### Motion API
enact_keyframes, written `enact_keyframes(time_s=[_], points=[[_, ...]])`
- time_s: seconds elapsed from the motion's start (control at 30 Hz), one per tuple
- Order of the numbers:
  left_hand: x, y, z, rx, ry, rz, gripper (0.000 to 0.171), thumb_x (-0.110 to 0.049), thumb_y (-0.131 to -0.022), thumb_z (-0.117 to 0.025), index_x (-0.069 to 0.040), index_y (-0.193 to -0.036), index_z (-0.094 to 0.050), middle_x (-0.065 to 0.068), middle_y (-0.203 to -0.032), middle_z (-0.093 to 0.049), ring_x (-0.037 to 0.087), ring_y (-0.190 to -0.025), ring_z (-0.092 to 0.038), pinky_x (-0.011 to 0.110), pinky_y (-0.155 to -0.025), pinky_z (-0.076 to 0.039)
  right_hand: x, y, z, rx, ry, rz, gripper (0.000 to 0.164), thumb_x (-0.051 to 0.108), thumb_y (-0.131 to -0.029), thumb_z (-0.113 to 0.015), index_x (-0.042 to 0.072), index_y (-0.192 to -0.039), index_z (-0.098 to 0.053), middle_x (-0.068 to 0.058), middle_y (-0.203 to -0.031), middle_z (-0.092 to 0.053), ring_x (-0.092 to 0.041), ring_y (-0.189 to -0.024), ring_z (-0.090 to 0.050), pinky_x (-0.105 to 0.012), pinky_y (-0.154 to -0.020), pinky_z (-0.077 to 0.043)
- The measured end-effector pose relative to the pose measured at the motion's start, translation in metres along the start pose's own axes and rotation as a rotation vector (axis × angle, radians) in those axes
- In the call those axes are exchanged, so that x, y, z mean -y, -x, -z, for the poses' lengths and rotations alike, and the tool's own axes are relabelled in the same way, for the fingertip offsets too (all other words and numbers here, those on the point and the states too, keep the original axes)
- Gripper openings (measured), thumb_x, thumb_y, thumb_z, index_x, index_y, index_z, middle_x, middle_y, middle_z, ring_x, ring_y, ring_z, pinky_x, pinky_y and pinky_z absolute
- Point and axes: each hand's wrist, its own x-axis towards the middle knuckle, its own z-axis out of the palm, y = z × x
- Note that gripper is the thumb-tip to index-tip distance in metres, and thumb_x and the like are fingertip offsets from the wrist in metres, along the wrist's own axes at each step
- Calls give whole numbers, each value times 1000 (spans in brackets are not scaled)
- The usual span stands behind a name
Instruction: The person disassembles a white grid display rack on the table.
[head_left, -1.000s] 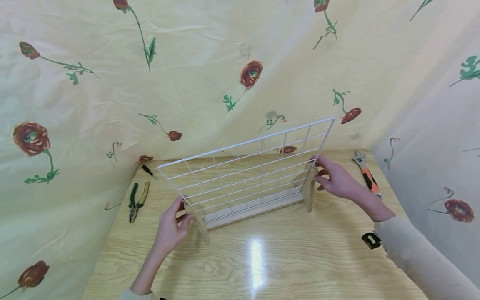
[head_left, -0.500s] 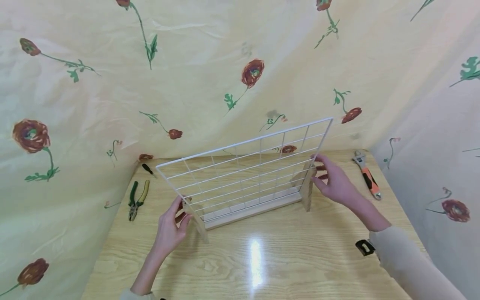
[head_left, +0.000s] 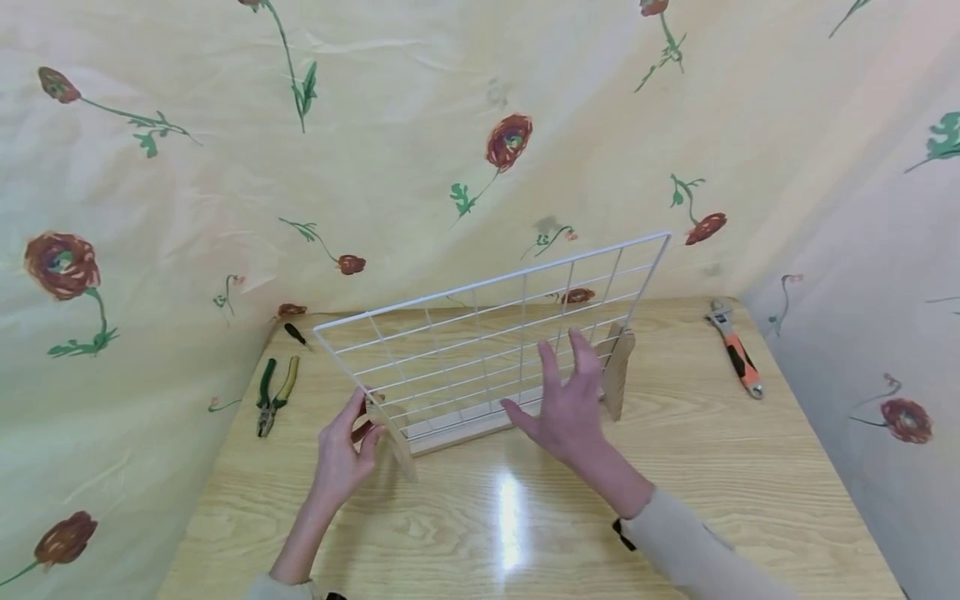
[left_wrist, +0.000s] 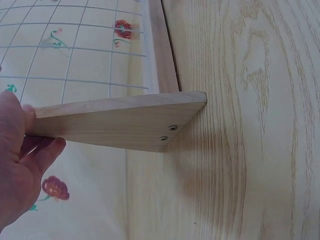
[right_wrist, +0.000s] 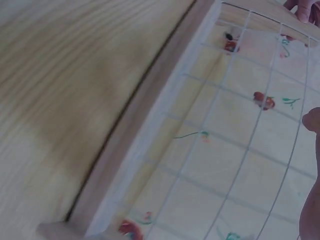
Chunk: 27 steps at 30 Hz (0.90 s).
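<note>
A white wire grid [head_left: 525, 272] leans back on a wooden stand with a low base rail [head_left: 459, 435] and two side panels. My left hand [head_left: 343, 458] holds the upper part of the left side panel [left_wrist: 125, 122] between thumb and fingers. Two screw heads [left_wrist: 173, 128] show near that panel's lower end. My right hand [head_left: 570, 417] is spread in front of the grid's right half, holding nothing; whether its fingertips touch the wires cannot be told. The right side panel [head_left: 618, 379] stands just beyond it, partly hidden by the hand.
Pliers [head_left: 276, 398] with green and yellow handles lie on the wooden table [head_left: 450, 533] at the left, near a small black screwdriver [head_left: 295, 334]. An orange and black adjustable wrench [head_left: 738, 354] lies at the right. Flower-patterned cloth [head_left: 420, 150] rises behind and beside the table.
My right hand has let go of the right side panel and moved left, in front of the grid, with fingers spread. My left hand keeps its hold, and the stand stays nearly in place.
</note>
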Motion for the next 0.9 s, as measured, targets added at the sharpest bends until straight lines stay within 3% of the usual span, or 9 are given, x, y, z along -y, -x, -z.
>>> enact_keyframes(time_s=[0.13, 0.23, 0.53, 0.67, 0.9], points=[[-13, -5, 2, -12, 16, -20, 51, 34, -70, -68, 10, -114, -58, 26, -97, -65, 52, -94, -65, 45, -71, -61, 13, -11, -18, -2, 68, -47, 130, 45, -59, -93, 4, -155, -17, -30, -155, -5, -52, -137, -20, -70, -106, -33], [-21, -9, 3, -10, 20, -19, 49, 34, -70, -67, 12, -113, -58, 28, -97, -65, 53, -94, -65, 45, -71, -61, 16, -15, -29, -12, 117, -94, 144, 46, -49, -99, 4, -157, -12, -29, -157, -1, -51, -139, -16, -69, -110, -28], [-22, -9, 4, -14, 16, -19, 50, 35, -69, -67, 12, -113, -57, 30, -98, -64, 55, -95, -63, 46, -70, -61, 21, -18, -44, 26, 166, -217, 160, 54, -46, -98, 13, -160, 6, -30, -158, 12, -54, -142, -12, -72, -106, -34], [-22, -9, 4, -18, 18, -24, 51, 34, -69, -68, 12, -114, -58, 28, -100, -64, 55, -97, -63, 46, -70, -61, 19, -20, -45, 13, 145, -215, 161, 50, -46, -100, 15, -160, 7, -26, -159, 17, -54, -140, -21, -65, -103, -43], [-21, -8, 1, -31, 11, -4, 52, 35, -69, -67, 12, -114, -58, 28, -102, -65, 55, -98, -63, 44, -71, -61, 16, -22, -44, -22, 110, -184, 154, 45, -48, -99, 13, -160, 1, -26, -159, 15, -52, -131, -34, -59, -86, -54]])
